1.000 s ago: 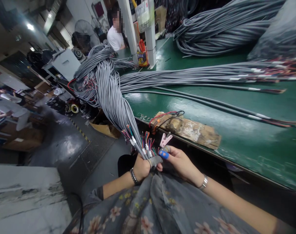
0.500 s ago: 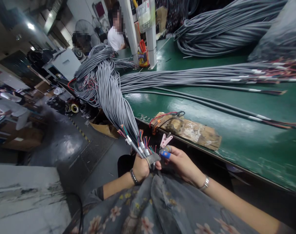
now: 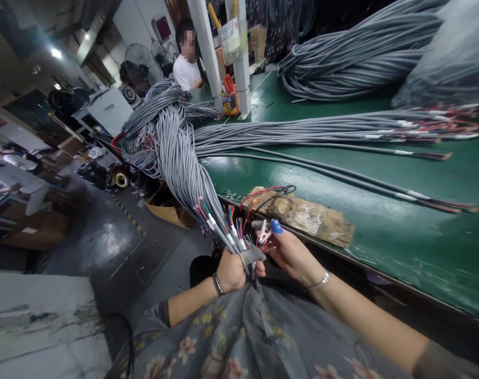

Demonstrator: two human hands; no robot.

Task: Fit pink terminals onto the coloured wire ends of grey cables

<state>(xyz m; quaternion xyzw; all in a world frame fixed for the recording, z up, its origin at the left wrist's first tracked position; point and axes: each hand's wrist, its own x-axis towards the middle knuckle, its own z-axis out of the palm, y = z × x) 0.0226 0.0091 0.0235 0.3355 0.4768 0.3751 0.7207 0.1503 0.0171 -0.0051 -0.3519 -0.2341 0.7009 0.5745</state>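
Note:
A bunch of grey multi-core cables [image 3: 235, 243] is wrapped in my left hand [image 3: 230, 271], which is closed. White bands and bare coloured wire ends [image 3: 232, 216] stick up above the fist. A grey covering is around one left finger. Close by on the right, my right hand [image 3: 287, 250] has its thumb, with a blue cover, and its grey-covered finger on either side of a pink clip [image 3: 264, 231]. A few thin coloured wires show beside these fingers. The clip is at the table's near edge, by a worn wooden block [image 3: 306, 216].
The thick cable bundle [image 3: 180, 147] hangs over the edge of the green table [image 3: 381, 173]. More grey cables [image 3: 287, 129] lie along it, with a coil [image 3: 353, 58] behind. A white post [image 3: 243, 79] stands at the back. A person [image 3: 186, 60] sits beyond.
My right hand has moved up to the pink clip, its thumb and finger now around it. My left hand still grips the cables. The view has shifted slightly.

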